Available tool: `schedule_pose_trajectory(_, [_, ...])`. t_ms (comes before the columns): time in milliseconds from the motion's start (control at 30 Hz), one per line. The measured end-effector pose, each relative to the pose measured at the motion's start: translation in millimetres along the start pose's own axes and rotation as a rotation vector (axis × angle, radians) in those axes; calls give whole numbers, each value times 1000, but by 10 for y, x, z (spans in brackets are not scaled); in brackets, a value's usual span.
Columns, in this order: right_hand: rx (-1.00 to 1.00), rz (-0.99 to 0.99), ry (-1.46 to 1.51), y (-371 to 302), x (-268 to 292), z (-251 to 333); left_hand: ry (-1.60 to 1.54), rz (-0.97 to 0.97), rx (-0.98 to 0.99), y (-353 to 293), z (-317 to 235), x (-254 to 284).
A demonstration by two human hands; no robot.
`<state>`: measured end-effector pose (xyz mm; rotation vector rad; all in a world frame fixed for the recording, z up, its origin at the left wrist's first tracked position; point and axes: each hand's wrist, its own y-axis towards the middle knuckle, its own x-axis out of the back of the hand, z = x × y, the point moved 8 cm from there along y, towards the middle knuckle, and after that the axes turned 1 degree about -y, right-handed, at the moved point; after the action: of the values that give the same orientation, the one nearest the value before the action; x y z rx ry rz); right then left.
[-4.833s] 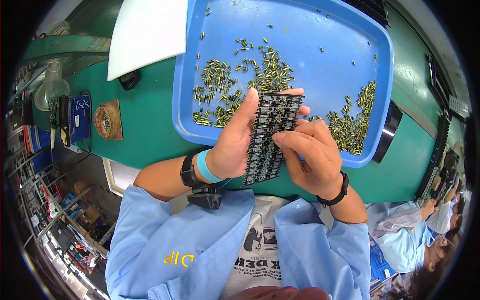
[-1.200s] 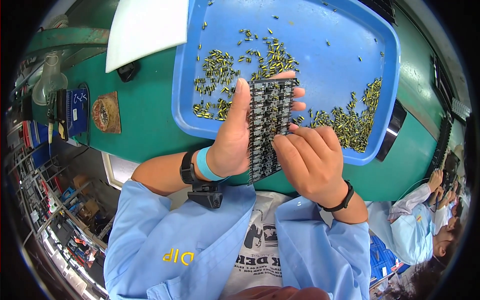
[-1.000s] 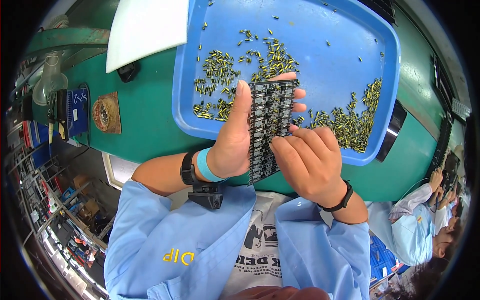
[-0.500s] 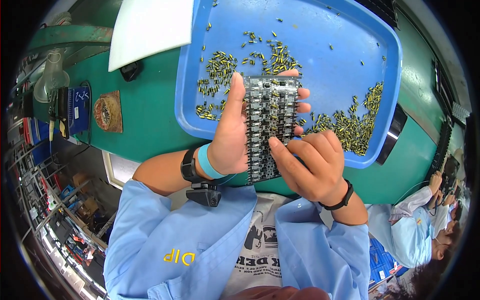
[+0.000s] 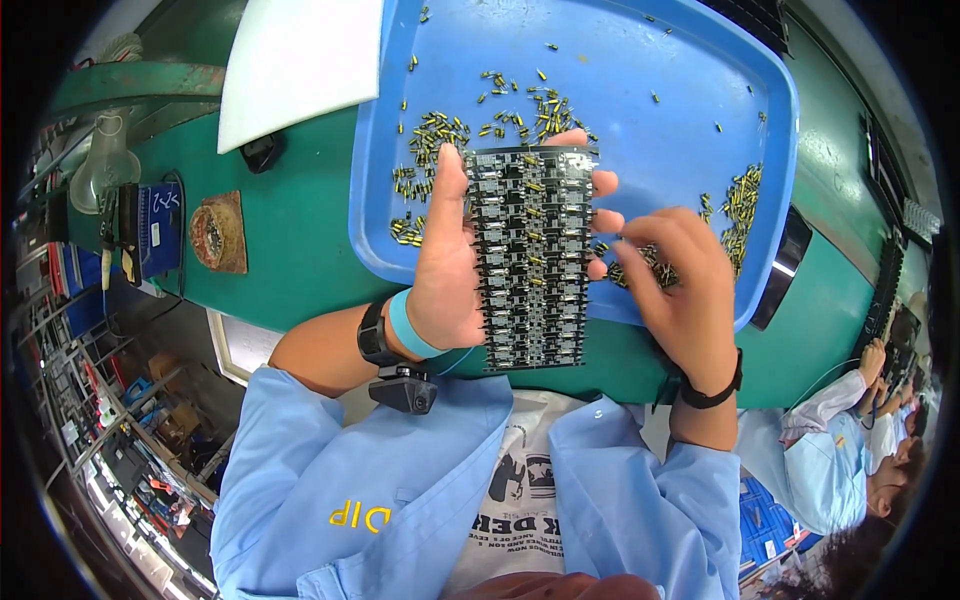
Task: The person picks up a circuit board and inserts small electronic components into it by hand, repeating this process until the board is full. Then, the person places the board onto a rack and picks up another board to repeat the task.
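My left hand [image 5: 440, 265] holds a long dark circuit board panel [image 5: 533, 260] from beneath. Its thumb lies along the panel's left edge and its fingertips show past the right edge. A row of small yellow-and-black capacitors runs down the middle of the panel's upper half. My right hand [image 5: 690, 295] hovers off the panel's right edge, over the near side of the blue tray [image 5: 640, 50]. Its thumb and forefinger tips are bent close together in a pinch; whatever may be between them is too small to make out. Loose capacitors [image 5: 742, 215] lie piled beyond and below that hand.
More loose capacitors [image 5: 430, 140] are scattered at the tray's left. A white foam sheet [image 5: 300, 70] overlaps its left rim. On the green table [image 5: 290, 240] sit a round brownish container [image 5: 222, 235] and a blue box [image 5: 158, 225]. Another person [image 5: 825, 465] sits at the right.
My right hand has left the panel's face and moved right, over the tray. The panel has shifted slightly left and lies straighter, its lower part now uncovered.
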<state>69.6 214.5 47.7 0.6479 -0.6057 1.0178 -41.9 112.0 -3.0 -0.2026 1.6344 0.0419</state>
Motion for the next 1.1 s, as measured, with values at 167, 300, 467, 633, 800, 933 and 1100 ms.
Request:
schedule_pose_trajectory(167, [-19, 254, -189, -44, -226, -32, 37, 85, 2, 6, -5, -31])
schedule_pose_trajectory(300, [-4, 269, -190, -74, -269, -13, 61, 36, 6, 2, -6, -21])
schedule_pose_trajectory(467, [4, 278, -202, -105, -324, -58, 26, -56, -25, 12, -35, -4])
schedule_pose_trajectory(633, [-115, 243, 18, -75, -214, -58, 87, -116, -42, 17, -53, 58])
schedule_pose_trajectory(800, [-328, 81, 485, -59, -155, -237, 122, -174, -56, -15, -79, 105])
schedule_pose_trajectory(933, [-355, -14, 652, -38, -96, -259, 138, -199, -55, -5, -75, 119])
schedule_pose_trajectory(1100, [-453, -149, 945, -82, -174, -283, 161, -226, -53, -8, -67, 138])
